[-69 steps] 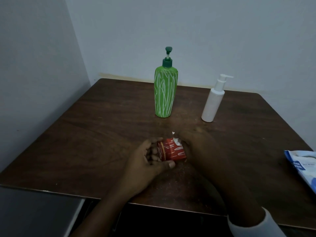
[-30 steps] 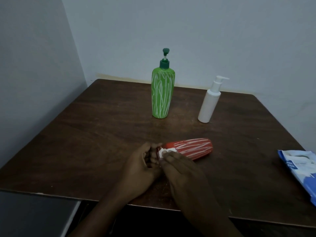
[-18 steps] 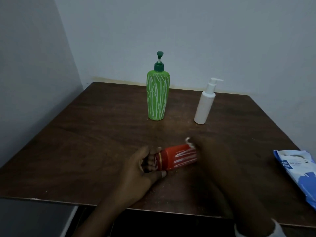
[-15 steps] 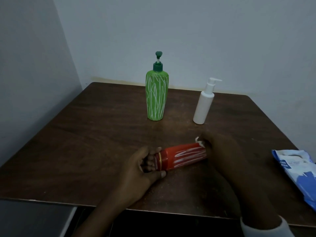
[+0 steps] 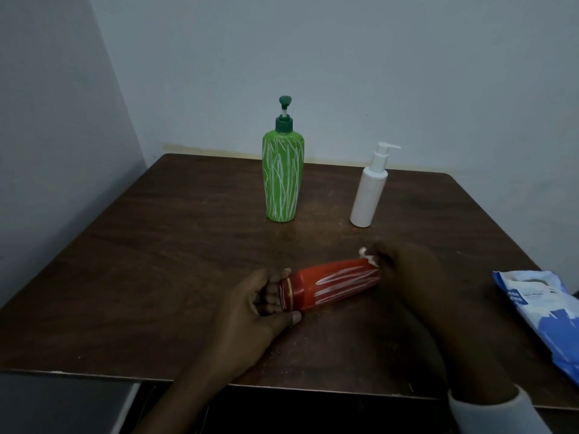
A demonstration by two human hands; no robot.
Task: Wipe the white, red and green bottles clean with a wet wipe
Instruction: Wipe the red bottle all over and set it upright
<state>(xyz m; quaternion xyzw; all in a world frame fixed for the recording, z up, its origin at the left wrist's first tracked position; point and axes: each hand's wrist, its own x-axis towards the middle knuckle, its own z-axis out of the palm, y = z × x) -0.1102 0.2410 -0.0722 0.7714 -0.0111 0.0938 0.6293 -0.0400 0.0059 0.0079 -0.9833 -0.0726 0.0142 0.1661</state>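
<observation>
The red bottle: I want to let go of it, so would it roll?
Probably. The red bottle lies on its side on the flat table, and its body looks rounded. The left hand grips its cap end, likely steadying it. Freshly wiped, it may be slippery.

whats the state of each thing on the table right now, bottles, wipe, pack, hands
red bottle: lying on its side, held at both ends
green bottle: upright, untouched
white bottle: upright, untouched
wet wipe: bunched, pressed on the red bottle's base end
wipes pack: lying flat at the table's right edge
left hand: gripping the red bottle's cap end
right hand: closed on the wet wipe
</observation>
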